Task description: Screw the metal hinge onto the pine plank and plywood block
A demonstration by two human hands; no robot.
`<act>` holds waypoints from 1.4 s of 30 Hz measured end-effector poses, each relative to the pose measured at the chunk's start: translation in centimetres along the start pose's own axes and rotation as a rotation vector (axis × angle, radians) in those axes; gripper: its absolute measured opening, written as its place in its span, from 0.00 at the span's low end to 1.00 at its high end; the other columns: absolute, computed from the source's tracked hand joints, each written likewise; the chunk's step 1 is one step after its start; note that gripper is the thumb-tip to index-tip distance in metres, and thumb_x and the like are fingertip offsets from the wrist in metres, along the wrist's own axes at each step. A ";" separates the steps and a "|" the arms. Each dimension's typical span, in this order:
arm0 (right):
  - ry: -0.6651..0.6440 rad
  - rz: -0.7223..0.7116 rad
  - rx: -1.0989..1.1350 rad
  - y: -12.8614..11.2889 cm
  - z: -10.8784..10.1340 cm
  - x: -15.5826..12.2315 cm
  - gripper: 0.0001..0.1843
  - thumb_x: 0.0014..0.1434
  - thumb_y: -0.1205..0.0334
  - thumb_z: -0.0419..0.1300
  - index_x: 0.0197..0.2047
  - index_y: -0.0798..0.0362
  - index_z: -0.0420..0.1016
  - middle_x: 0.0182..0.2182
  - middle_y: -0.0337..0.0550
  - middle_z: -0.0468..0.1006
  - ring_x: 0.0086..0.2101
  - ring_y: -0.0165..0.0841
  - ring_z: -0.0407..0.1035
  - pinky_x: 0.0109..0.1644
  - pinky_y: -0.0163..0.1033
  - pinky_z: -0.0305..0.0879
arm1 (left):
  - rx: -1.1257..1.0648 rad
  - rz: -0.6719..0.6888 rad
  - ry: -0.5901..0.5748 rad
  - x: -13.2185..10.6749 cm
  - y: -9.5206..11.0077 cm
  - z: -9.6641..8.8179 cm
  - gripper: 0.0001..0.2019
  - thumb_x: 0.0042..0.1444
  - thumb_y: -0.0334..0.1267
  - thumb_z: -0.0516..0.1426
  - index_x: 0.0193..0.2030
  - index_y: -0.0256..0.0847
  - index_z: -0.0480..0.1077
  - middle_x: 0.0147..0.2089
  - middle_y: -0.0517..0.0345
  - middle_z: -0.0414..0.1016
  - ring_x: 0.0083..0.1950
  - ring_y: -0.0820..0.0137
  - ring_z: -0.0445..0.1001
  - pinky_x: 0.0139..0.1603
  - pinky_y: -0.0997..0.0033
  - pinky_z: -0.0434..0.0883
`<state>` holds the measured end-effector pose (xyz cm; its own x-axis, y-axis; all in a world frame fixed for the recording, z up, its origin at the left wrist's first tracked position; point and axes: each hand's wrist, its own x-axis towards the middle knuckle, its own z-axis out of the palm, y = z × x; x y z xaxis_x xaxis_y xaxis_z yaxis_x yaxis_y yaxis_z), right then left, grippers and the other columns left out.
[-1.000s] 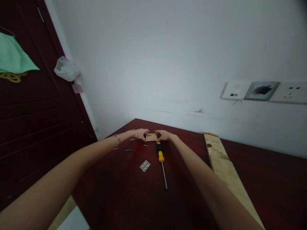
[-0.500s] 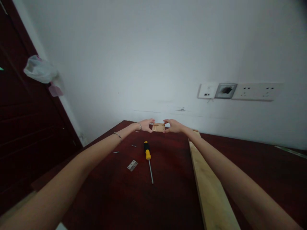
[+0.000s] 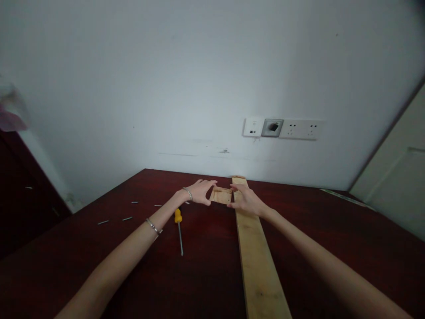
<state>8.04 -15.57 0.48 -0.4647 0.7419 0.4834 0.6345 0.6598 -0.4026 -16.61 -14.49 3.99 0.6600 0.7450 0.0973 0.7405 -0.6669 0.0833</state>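
The left hand (image 3: 200, 192) and right hand (image 3: 248, 200) pinched the wooden block (image 3: 221, 195) mid-frame, having moved it beside the plank (image 3: 257, 257), so both pieces sat close.

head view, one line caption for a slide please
Left hand and right hand hold a small wood block near a long plank; a screwdriver lies nearby.

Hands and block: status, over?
Left hand and right hand holding small wooden block between them. Long board close by, partly hidden by right hand.
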 end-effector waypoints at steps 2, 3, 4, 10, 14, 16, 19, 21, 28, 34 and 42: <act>0.028 -0.002 0.030 -0.2 0.3 -1.4 0.39 0.42 0.51 0.68 0.57 0.52 0.64 0.49 0.50 0.73 0.52 0.43 0.65 0.57 0.51 0.58 | 0.019 0.002 -0.045 -0.5 0.9 0.3 0.44 0.41 0.42 0.61 0.64 0.34 0.47 0.62 0.42 0.59 0.63 0.54 0.58 0.63 0.58 0.53; 0.023 0.002 0.035 -0.3 0.4 -2.0 0.40 0.42 0.51 0.68 0.57 0.52 0.63 0.49 0.51 0.72 0.52 0.43 0.64 0.57 0.52 0.57 | 0.028 0.001 -0.070 -0.6 1.2 0.5 0.45 0.41 0.43 0.61 0.65 0.34 0.46 0.63 0.41 0.57 0.64 0.53 0.56 0.63 0.57 0.53; 0.013 0.009 0.036 -0.5 0.5 -2.6 0.40 0.42 0.51 0.68 0.58 0.52 0.63 0.50 0.51 0.71 0.53 0.44 0.63 0.58 0.52 0.57 | 0.036 0.002 -0.096 -0.8 1.6 0.6 0.45 0.41 0.43 0.61 0.65 0.33 0.45 0.64 0.40 0.55 0.64 0.52 0.54 0.63 0.57 0.53; -0.008 0.045 0.046 -1.1 1.0 -4.6 0.42 0.42 0.49 0.68 0.58 0.54 0.62 0.50 0.52 0.70 0.54 0.45 0.61 0.58 0.54 0.55 | 0.065 0.038 -0.165 -1.7 3.1 0.8 0.44 0.41 0.45 0.61 0.64 0.36 0.48 0.60 0.43 0.59 0.59 0.54 0.59 0.59 0.57 0.58; 0.005 0.035 0.083 -1.1 1.2 -5.2 0.42 0.42 0.50 0.68 0.59 0.52 0.61 0.49 0.50 0.71 0.53 0.44 0.62 0.59 0.54 0.55 | 0.067 0.070 -0.152 -2.0 3.6 1.0 0.44 0.42 0.46 0.62 0.64 0.36 0.49 0.58 0.44 0.60 0.58 0.54 0.59 0.59 0.57 0.57; 0.005 0.030 0.098 -1.2 1.3 -5.3 0.41 0.42 0.51 0.68 0.58 0.51 0.62 0.49 0.50 0.71 0.53 0.44 0.63 0.59 0.53 0.55 | 0.048 0.082 -0.133 -1.9 3.7 1.3 0.44 0.42 0.49 0.62 0.63 0.35 0.51 0.58 0.43 0.60 0.58 0.54 0.59 0.58 0.57 0.57; -0.001 0.025 0.119 -1.3 1.5 -5.5 0.41 0.42 0.53 0.69 0.58 0.50 0.62 0.50 0.50 0.71 0.52 0.44 0.64 0.58 0.53 0.57 | 0.021 0.111 -0.085 -1.7 3.6 1.7 0.39 0.42 0.53 0.63 0.58 0.36 0.59 0.54 0.45 0.64 0.55 0.55 0.60 0.56 0.58 0.59; -0.004 0.025 0.128 -1.4 1.8 -5.7 0.41 0.41 0.54 0.69 0.58 0.50 0.62 0.50 0.51 0.71 0.52 0.43 0.64 0.59 0.52 0.57 | 0.012 0.143 -0.072 -1.5 3.6 2.0 0.32 0.42 0.52 0.63 0.52 0.37 0.65 0.50 0.48 0.67 0.52 0.57 0.62 0.54 0.60 0.60; -0.032 0.039 0.186 -0.7 1.1 -5.5 0.42 0.44 0.48 0.67 0.61 0.51 0.60 0.54 0.51 0.71 0.56 0.44 0.62 0.60 0.53 0.56 | 0.002 0.172 -0.075 -1.5 3.6 2.1 0.27 0.40 0.51 0.65 0.44 0.37 0.67 0.44 0.51 0.68 0.46 0.60 0.63 0.49 0.65 0.62; 0.066 0.105 0.116 1.2 0.8 -5.3 0.25 0.61 0.53 0.51 0.59 0.55 0.64 0.57 0.54 0.67 0.58 0.41 0.60 0.62 0.52 0.55 | -0.040 0.191 -0.096 -1.4 3.7 3.0 0.28 0.39 0.53 0.65 0.42 0.36 0.67 0.43 0.52 0.65 0.44 0.61 0.63 0.47 0.65 0.63; 0.094 0.106 0.041 2.6 2.7 -6.3 0.24 0.60 0.54 0.53 0.57 0.55 0.67 0.55 0.53 0.70 0.55 0.43 0.63 0.61 0.53 0.58 | -0.109 0.162 -0.147 -1.6 4.2 3.7 0.28 0.39 0.51 0.65 0.43 0.37 0.66 0.43 0.53 0.63 0.45 0.63 0.64 0.45 0.68 0.64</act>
<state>10.90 -18.21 -5.70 -0.3351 0.7944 0.5066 0.6505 0.5841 -0.4855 -14.07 -18.40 0.49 0.7866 0.6169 -0.0267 0.6103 -0.7701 0.1858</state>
